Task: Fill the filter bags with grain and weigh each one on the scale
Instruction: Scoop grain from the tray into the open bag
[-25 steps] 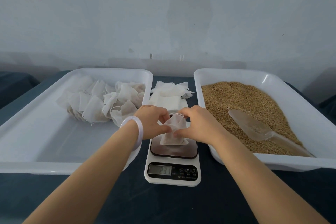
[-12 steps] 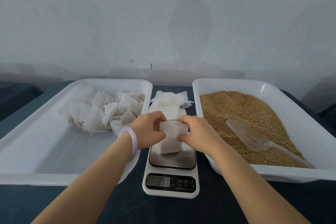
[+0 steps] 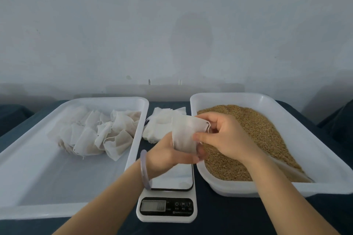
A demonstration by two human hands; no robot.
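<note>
A limp white filter bag is clasped by the left hand and pinched at its mouth by the right hand. Below the fingers, a glossy scale is marked M, T.

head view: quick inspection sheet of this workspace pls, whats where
surface: dark cloth-covered table
job's things: scale, platform bare, display unreadable; grain in right tray with clear scoop; bag pile, filled-looking, in left tray; flat bags stacked behind scale
clutter: nothing seen
hands: left hand grips filter bag from below; right hand pinches its top edge; bracelet on left wrist
cables: nothing seen
surroundings: plain pale wall
</note>
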